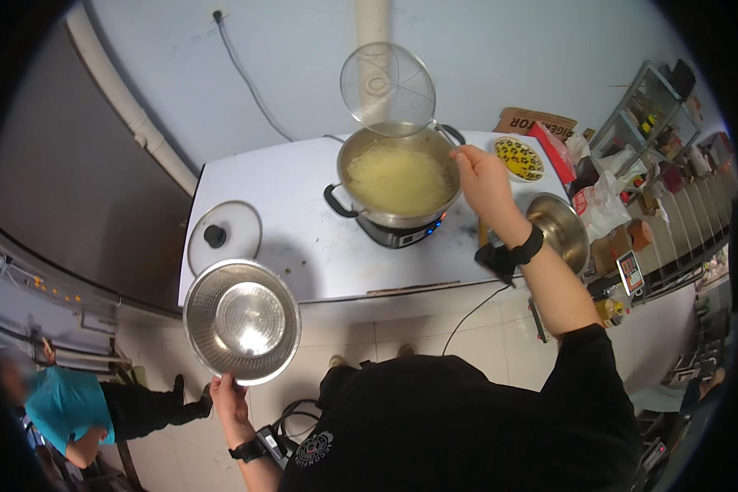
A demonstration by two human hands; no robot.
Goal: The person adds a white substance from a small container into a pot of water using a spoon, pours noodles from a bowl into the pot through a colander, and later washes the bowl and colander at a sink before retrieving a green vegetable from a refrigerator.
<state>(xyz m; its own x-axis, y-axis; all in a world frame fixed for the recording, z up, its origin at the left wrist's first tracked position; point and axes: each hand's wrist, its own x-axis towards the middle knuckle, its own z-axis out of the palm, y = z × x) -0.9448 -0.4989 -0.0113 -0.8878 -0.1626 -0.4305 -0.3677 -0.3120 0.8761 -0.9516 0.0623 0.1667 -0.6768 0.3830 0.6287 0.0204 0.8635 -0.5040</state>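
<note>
My left hand point(230, 400) grips the rim of a perforated metal colander point(242, 321), which is held over the table's front left edge and partly overlaps a glass lid point(243, 227) with a black knob. In my right hand point(483, 181) is the handle of a round wire skimmer point(388, 89); its mesh is raised above the back of a two-handled metal pot point(400, 216). Pale yellow strands, seemingly noodles, lie in cloudy liquid point(400, 178) in the pot. The pot stands on a black electric cooker point(400, 237) with lit blue lights.
On the white table point(320, 270), a yellow patterned bowl point(518, 158) and a metal basin point(559, 234) stand at the right. Plastic bags point(603, 206) and a metal shelf point(639, 117) are beyond. A cable point(476, 307) hangs at the front. A person in a turquoise shirt point(71, 403) is at the lower left.
</note>
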